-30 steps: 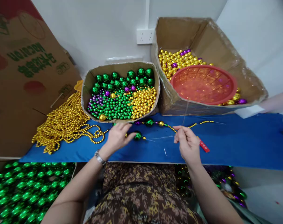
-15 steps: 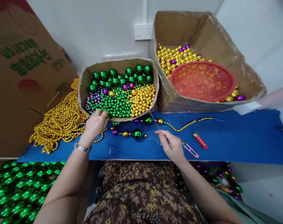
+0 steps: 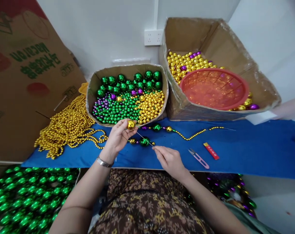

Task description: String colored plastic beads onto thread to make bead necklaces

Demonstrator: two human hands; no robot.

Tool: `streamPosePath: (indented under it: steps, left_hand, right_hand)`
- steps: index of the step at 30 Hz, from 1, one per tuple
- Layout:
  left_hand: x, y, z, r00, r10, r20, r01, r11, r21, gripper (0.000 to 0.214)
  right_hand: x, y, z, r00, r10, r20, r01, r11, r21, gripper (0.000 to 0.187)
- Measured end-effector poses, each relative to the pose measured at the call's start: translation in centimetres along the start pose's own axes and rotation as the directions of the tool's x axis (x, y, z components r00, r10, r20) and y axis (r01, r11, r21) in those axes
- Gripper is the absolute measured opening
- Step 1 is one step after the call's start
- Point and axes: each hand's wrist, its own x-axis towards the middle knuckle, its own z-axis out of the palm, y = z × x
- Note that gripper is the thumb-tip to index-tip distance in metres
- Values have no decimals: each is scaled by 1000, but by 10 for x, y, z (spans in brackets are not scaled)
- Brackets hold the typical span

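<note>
My left hand (image 3: 118, 138) pinches a large gold bead (image 3: 131, 124) just in front of the small cardboard box (image 3: 95, 83) of green, purple and gold beads. My right hand (image 3: 169, 160) pinches a thin needle (image 3: 144, 138) whose tip points up-left at the gold bead. Between the hands, on the blue table cover (image 3: 247, 149), lies a short strung row with a green bead (image 3: 144, 141). Behind it a longer strung strand (image 3: 186, 133) of green, purple and gold beads runs to the right.
A heap of gold bead strands (image 3: 67, 128) lies at left. A large cardboard box (image 3: 235, 48) at right holds gold beads and a red plastic basket (image 3: 214, 87). Pink thread snips (image 3: 198, 158) and a red lighter (image 3: 211, 150) lie on the cloth. Green beads (image 3: 28, 198) are piled below left.
My left hand took a gold bead from the small box and drew it back toward the needle. My right hand lowered the needle to point at that bead.
</note>
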Motion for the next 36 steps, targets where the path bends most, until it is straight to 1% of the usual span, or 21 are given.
streamPosePath:
  steps: [4,7,9,11,12,14,16,17,19,21,22,23,25,27,29,31,32,33,34,35,36]
  left_hand:
    - [-1,-9,9,998,-68,-10,66,993,-96,30]
    - [-1,-9,10,998,-69,-4,68,992,-107,32]
    - [1,-5,7,1000,-15,-2,15,999,-43,33]
    - [6,-1,2,993,116,-9,-113,983,146,34]
    - [10,2,-2,979,204,-3,-194,935,296,34]
    - [23,8,-10,932,356,67,-321,724,610,33]
    - [42,15,-20,895,410,179,-375,470,799,31]
    - [54,19,-25,879,422,221,-392,377,839,31]
    - [81,28,-35,841,486,239,-402,266,876,31]
    - [113,40,-47,790,590,167,-342,198,919,30]
    - [128,46,-53,782,610,126,-286,172,942,32]
    - [143,52,-59,800,594,81,-215,157,964,34]
    - [167,62,-70,872,489,-3,-86,159,983,35]
    - [182,68,-77,917,396,-51,-23,180,983,33]
    - [185,68,-80,926,372,-61,-18,204,979,29]
    - [177,65,-78,923,381,-63,-23,216,976,30]
    - [169,62,-75,918,391,-69,-46,277,960,32]
    - [158,59,-71,916,393,-76,-91,390,916,33]
    - [145,55,-66,922,378,-83,-147,542,828,34]
    - [131,52,-60,937,340,-83,-200,716,669,35]
    - [115,48,-53,959,278,-52,-222,854,472,34]
  right_hand:
    - [-2,2,0,999,32,17,-31,999,-33,24]
    - [-4,4,-1,999,50,11,-50,998,-39,25]
    - [-4,5,-2,999,53,-2,-53,998,-40,26]
    - [-3,6,-3,998,54,-21,-55,998,-42,27]
    - [-2,7,-3,998,51,-32,-52,998,-42,27]
    - [-1,8,-4,998,39,-50,-41,998,-41,27]
    - [-1,9,-4,998,25,-62,-27,999,-38,25]
    - [-1,9,-4,997,20,-68,-23,999,-38,23]
    - [-1,11,-4,997,14,-73,-17,999,-40,22]
    - [-2,12,-5,997,7,-75,-11,999,-48,22]
    - [-2,13,-5,997,4,-75,-9,998,-55,22]
    - [-1,13,-5,997,1,-79,-6,998,-62,23]
    - [1,14,-5,995,-7,-96,0,997,-72,23]
    - [3,14,-6,994,-16,-111,7,997,-77,24]
    - [5,15,-5,993,-19,-119,10,997,-80,25]
    - [6,16,-5,993,-16,-117,7,997,-76,25]
    - [6,16,-5,993,-13,-115,5,997,-73,25]
    - [6,16,-4,994,-11,-112,4,998,-68,25]
    - [6,16,-4,994,-14,-110,7,998,-63,25]
    - [7,16,-4,994,-19,-111,12,998,-59,25]
    - [8,16,-3,993,-27,-116,20,998,-57,25]
